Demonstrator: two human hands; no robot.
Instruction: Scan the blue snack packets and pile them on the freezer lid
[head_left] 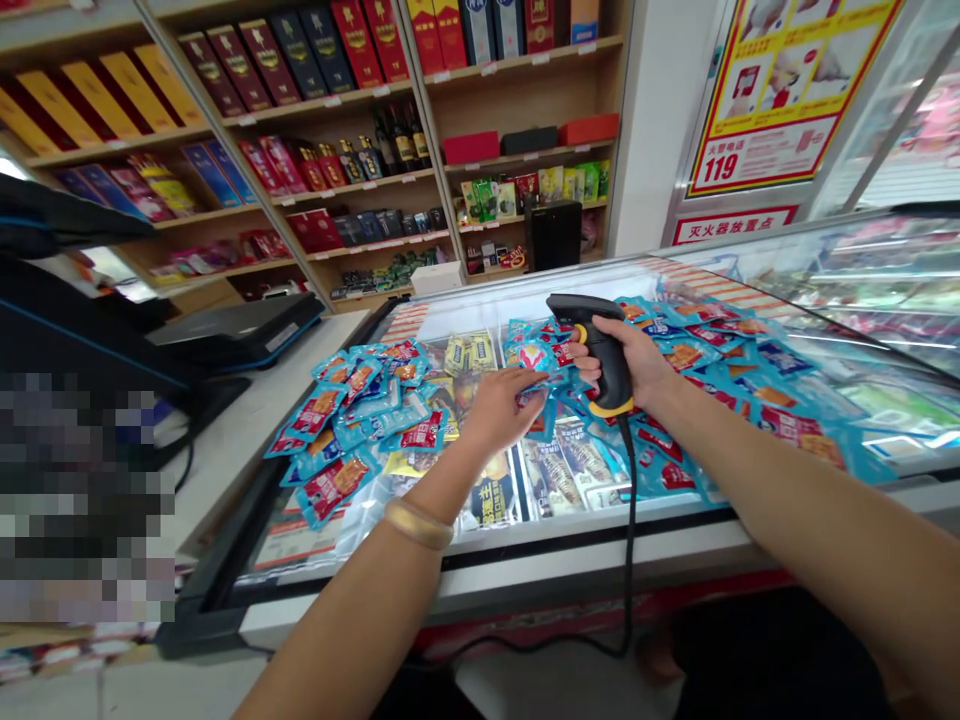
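My right hand [630, 355] is wrapped round the grip of a black and yellow barcode scanner [613, 372], whose head points to the left. Its black cable hangs down over the front edge of the freezer. Close beside it, my left hand [501, 405] pinches a small blue snack packet [551, 383] by its edge, just below the scanner's head. One pile of blue and red snack packets [364, 405] lies left of my left hand. Around and beyond my right hand spreads a larger pile [709, 370] of the same packets. Both piles rest on the glass top.
Below the glass of the chest freezer [525, 555] lie packaged frozen goods [562, 470]. A dark monitor and a black device [240, 335] stand on the counter at the left. Shelves of boxes and bottles [397, 140] line the back wall.
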